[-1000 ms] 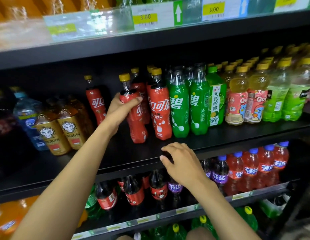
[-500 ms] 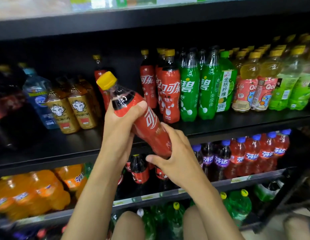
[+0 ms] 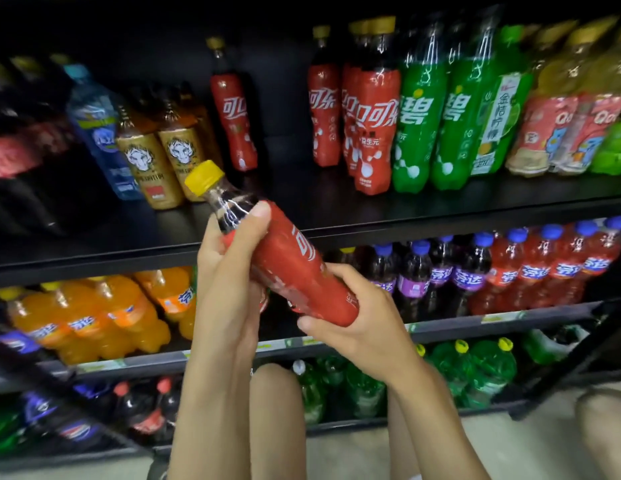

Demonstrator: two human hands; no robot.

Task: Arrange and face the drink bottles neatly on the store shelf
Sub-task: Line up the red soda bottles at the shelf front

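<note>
A red cola bottle (image 3: pixel 295 258) with a yellow cap is off the shelf, tilted with its cap up and to the left. My left hand (image 3: pixel 229 258) wraps its neck and shoulder. My right hand (image 3: pixel 354 327) grips its base from below. On the black shelf (image 3: pixel 440 209) behind, one red cola bottle (image 3: pixel 234 119) stands alone. A tight group of red cola bottles (image 3: pixel 375 123) stands to its right, beside green soda bottles (image 3: pixel 420 123).
Gold-labelled bottles (image 3: pixel 163 157) and a blue water bottle (image 3: pixel 101 133) stand left on the same shelf. Yellow-capped juice bottles (image 3: pixel 558 129) fill the right. The shelf below holds orange soda (image 3: pixel 94 317) and purple and red soda (image 3: pixel 510 271). My knees show at the bottom.
My left hand lifted the cola bottle off the shelf and brought it down and forward. My right hand left the shelf edge and took the bottle's base. The view tilted downward.
</note>
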